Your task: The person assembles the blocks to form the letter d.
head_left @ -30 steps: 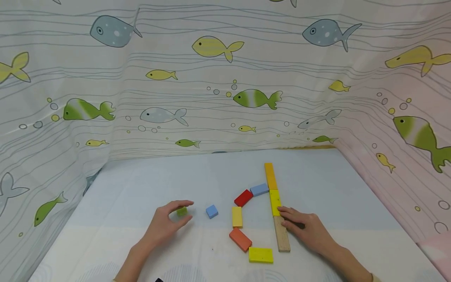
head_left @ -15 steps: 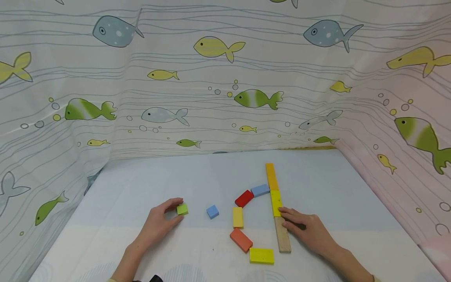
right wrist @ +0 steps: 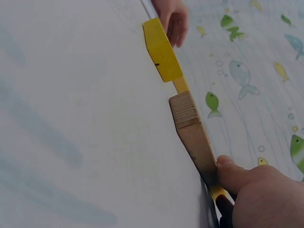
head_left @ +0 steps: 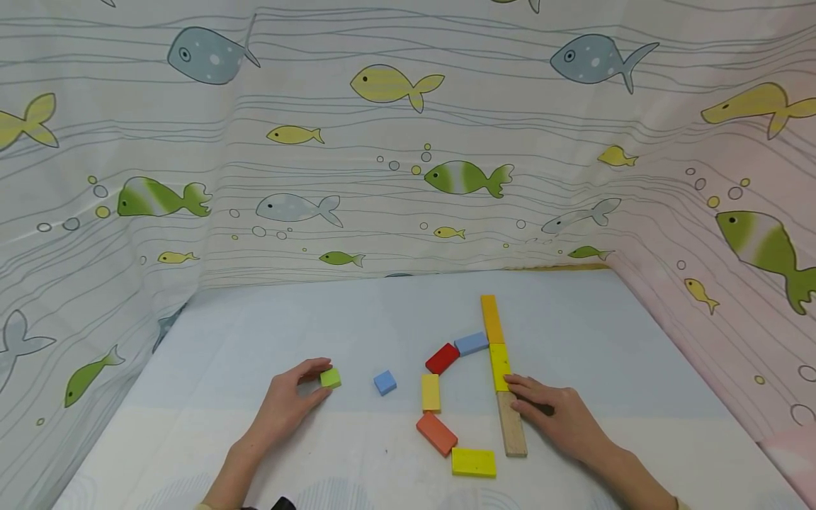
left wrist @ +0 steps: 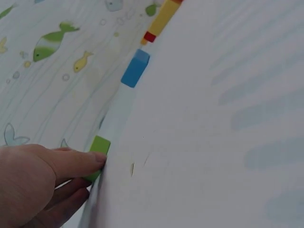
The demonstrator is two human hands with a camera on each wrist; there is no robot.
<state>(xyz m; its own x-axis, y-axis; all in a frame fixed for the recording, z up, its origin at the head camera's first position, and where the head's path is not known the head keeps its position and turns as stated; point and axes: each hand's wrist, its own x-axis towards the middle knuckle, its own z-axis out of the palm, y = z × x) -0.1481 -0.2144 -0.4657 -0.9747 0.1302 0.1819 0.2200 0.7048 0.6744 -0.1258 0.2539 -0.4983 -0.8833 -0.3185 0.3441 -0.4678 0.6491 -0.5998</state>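
In the head view my left hand [head_left: 295,397] pinches a small green block [head_left: 330,378] between thumb and fingers; the left wrist view shows the thumb on the green block [left wrist: 100,144]. A small blue block [head_left: 385,383] lies a short way to its right. My right hand [head_left: 553,412] rests against the right side of a straight row, its fingertips touching a yellow block [head_left: 499,361] and a plain wooden block [head_left: 512,432] near their join. The right wrist view has the thumb against the wooden block [right wrist: 192,133]. Some of the right fingers are hidden there.
An orange block [head_left: 491,315] tops the row. Left of it curve a blue block [head_left: 471,343], a red block [head_left: 443,359], a pale yellow block [head_left: 431,394], an orange-red block [head_left: 437,433] and a bright yellow block [head_left: 474,462]. A fish-print cloth [head_left: 376,166] hangs behind the table.
My left hand has drawn back slightly to the left, and its spread thumb and fingers have closed on the green block. My right hand has stayed in place at the row.
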